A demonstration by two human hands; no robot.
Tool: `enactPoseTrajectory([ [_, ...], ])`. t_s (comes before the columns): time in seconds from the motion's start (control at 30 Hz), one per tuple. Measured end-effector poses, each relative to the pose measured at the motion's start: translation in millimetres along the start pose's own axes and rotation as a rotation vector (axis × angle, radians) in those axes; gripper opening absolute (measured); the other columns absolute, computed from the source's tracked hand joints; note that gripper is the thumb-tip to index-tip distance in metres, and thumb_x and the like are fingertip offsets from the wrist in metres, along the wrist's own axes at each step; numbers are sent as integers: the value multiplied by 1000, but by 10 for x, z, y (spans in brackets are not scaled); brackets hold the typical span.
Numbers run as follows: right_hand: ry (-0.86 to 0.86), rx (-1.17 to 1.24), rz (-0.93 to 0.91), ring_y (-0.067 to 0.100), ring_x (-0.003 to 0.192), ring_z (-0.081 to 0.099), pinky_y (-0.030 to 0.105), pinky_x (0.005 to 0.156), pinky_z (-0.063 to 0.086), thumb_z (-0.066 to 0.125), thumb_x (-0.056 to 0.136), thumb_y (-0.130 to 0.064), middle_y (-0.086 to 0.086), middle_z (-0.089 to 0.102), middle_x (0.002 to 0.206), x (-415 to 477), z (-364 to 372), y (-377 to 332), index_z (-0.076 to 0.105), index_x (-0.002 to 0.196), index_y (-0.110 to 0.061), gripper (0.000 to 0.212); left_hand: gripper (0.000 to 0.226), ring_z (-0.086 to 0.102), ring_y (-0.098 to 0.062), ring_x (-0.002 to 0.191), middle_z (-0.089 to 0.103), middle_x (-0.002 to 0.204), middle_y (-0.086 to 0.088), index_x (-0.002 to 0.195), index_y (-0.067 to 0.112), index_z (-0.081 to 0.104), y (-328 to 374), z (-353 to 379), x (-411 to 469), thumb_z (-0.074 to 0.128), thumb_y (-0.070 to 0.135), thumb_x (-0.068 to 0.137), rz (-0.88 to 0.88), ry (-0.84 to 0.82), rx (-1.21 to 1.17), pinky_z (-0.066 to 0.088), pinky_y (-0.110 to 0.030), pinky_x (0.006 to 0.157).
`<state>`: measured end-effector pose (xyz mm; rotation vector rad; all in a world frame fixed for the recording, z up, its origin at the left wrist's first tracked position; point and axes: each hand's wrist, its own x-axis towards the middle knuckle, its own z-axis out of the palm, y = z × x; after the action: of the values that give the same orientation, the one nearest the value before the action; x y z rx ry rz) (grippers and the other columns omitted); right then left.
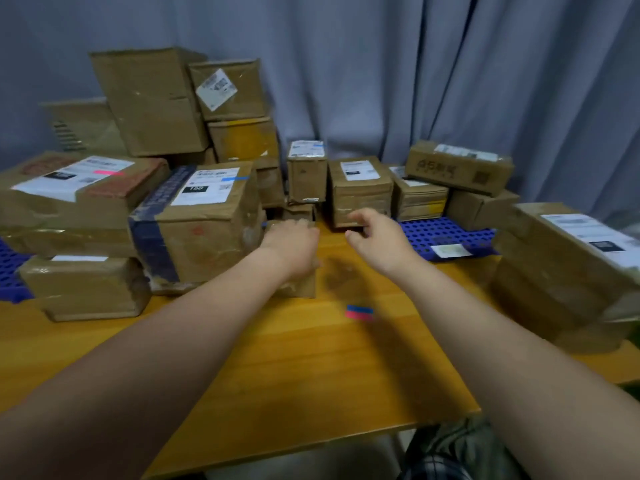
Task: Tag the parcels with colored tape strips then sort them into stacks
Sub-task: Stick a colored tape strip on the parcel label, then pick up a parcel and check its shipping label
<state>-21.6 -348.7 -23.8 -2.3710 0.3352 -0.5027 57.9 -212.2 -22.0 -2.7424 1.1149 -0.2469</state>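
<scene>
My left hand (291,242) lies on top of a small brown parcel (301,287) at the table's middle, fingers curled over its far top edge. My right hand (375,237) hovers just to the right with fingers loosely curled and nothing in it, in front of a labelled parcel (360,195). A blue and a pink tape strip (360,312) lie side by side on the wooden table (311,375). At the left, a wide parcel (69,202) carries a pink strip (107,172) and a navy-banded parcel (204,226) carries a blue strip (235,178).
Several more parcels are piled at the back left (152,102), stand in a row at the back (306,171), and stack at the right edge (568,268). Blue perforated mats (446,233) lie under some. A grey curtain (415,81) hangs behind.
</scene>
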Motion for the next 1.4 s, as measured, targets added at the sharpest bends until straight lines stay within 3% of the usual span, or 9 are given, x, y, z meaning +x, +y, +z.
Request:
enactPoseTrajectory([
  [0.07, 101, -126, -15, 26, 118, 53, 31, 85, 46, 60, 90, -27, 7, 56, 131, -50, -372, 53, 54, 129, -16, 40, 51, 47, -32, 119, 51, 127, -12, 128, 12, 50, 273, -228, 37, 56, 44, 90, 41, 131, -227, 43, -41, 96],
  [0.2, 219, -708, 177, 33, 130, 38, 47, 111, 26, 58, 84, -51, 13, 46, 137, -212, -1195, 372, 45, 133, -18, 61, 42, 51, -24, 118, 54, 127, -8, 126, 16, 55, 938, -633, 168, 57, 40, 91, 155, 266, -613, 41, -31, 98],
  [0.33, 50, -981, 570, 46, 143, 9, 66, 111, -3, 52, 73, -75, 23, 14, 156, -456, -1908, 860, 26, 148, -19, 97, 38, 52, -19, 117, 56, 129, -3, 125, 16, 57, 1485, -704, 224, 55, 37, 93, 212, 248, -776, 38, -24, 90],
  [0.47, -81, -658, 752, 45, 134, 28, 60, 110, 25, 58, 58, -77, 22, 28, 149, -636, -2145, 1146, 21, 147, -33, 106, 34, 52, -16, 115, 58, 126, -2, 122, 16, 58, 1726, -520, 218, 55, 35, 94, 214, 166, -856, 39, -25, 91],
  [0.6, 177, -579, 494, 38, 121, 39, 47, 99, 33, 65, 68, -59, 17, 43, 130, -645, -1959, 989, 36, 133, -29, 77, 35, 54, -15, 113, 60, 123, -1, 122, 13, 57, 1725, -354, 169, 57, 32, 93, 149, 125, -987, 39, -22, 89],
  [0.87, 461, -302, 45, 34, 120, 38, 45, 99, 32, 70, 63, -57, 9, 40, 127, -437, -1090, 110, 28, 142, -29, 95, 38, 59, -12, 111, 61, 114, 15, 126, 36, 44, 919, -712, -125, 57, 42, 91, -53, 220, -1653, 45, -44, 101],
  [1.03, 297, 105, -193, 20, 127, 32, 29, 104, 29, 75, 74, -47, 3, 32, 129, -476, -454, -224, 27, 146, -26, 88, 78, 63, -3, 104, 53, 133, 4, 144, 42, 23, 289, -527, -467, 71, 28, 84, -73, 253, -1721, 55, -27, 78],
  [1.23, 182, 439, -290, -25, 104, 41, -3, 84, 32, 72, 83, -9, 0, 41, 131, -455, 6, -386, 38, 140, -20, 68, 73, 59, -17, 110, 57, 131, -2, 144, 33, 29, -220, -179, -740, 57, -2, 86, -163, 367, -1824, 48, -12, 57],
  [1.4, 124, 618, -151, -8, 106, 52, 6, 79, 45, 67, 86, -14, -1, 49, 134, -344, 144, -399, 46, 126, -32, 49, 78, 57, -11, 115, 49, 140, 1, 141, 38, 32, -307, -53, -802, 62, -1, 81, -133, 392, -1812, 52, -15, 71],
])
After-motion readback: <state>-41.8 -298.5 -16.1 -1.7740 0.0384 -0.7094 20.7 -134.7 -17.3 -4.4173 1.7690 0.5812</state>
